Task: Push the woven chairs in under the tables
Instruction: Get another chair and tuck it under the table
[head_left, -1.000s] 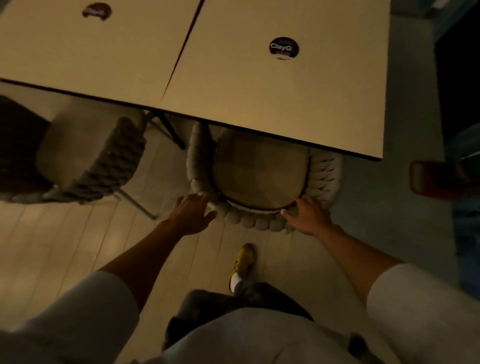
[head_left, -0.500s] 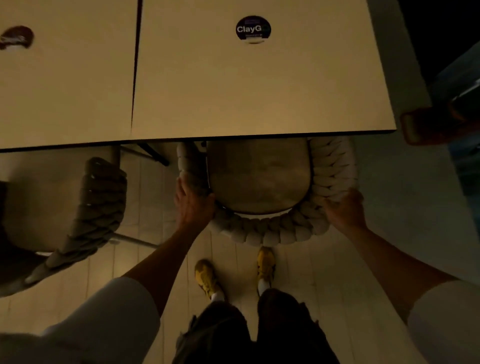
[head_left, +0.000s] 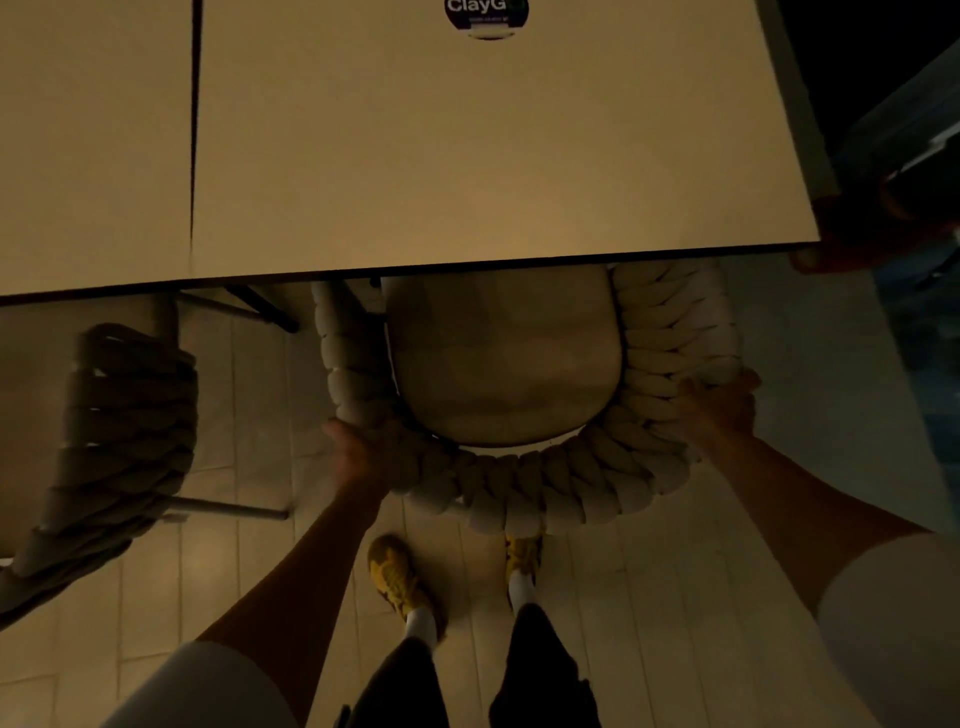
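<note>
While we stand just behind the woven chair in the middle of the frame, both our hands hold its braided back. Our left hand grasps the lower-left curve of the braid, the fingers curled onto the thick cords, though the hand is a little blurred. Our right hand grasps the right-hand curve, fingers wrapped over the top of the rim and the thumb on the outer side. The chair faces up the frame: the front of its pale seat cushion is hidden beneath the near edge of the table, while the rear of the cushion and the whole rounded back stick out toward us. A round dark sticker with light lettering lies on the tabletop at the upper edge of the frame. A narrow dark seam parts this table from a second table in the upper left. Below that one, at the left of the frame, stands a second woven chair, darker in the dim light, its seat partly under the tabletop and a thin metal leg reaching across the plank floor. Our two yellow shoes stand on the planks near the bottom centre, one partly tucked under the chair back. At the right edge a reddish shape sits beside the table corner; we cannot tell what it is.
</note>
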